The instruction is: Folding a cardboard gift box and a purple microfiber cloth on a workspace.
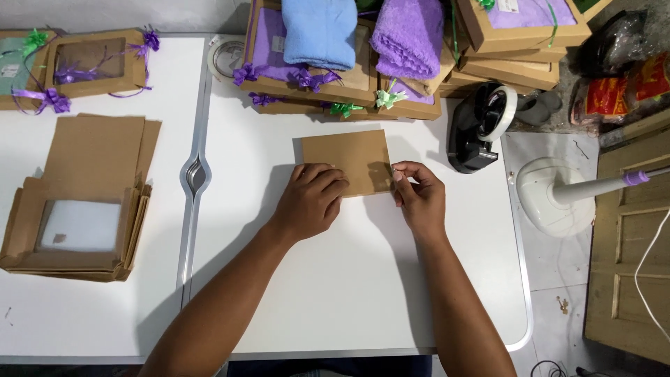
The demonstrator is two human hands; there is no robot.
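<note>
1. Here, the flat brown cardboard piece [347,159] lies on the white bench [349,279], just in front of the stacked gift boxes [335,84] that hold purple and blue towels.
2. The left hand [312,199] presses down on the lower left part of the card, fingers spread and flat, gripping nothing.
3. The right hand [419,195] sits at the lower right corner, its fingers [401,176] pinched together at the card's edge; whether they also hold a small strip of tape cannot be told.
4. To do this step well, I judge the flat hand should keep firm, even weight so the card does not slide on the smooth bench.
5. The pinching fingers should work right at the edge, squarely and without twisting the corner.
6. The black tape dispenser [478,129] stands near the right hand, within easy reach.
</note>
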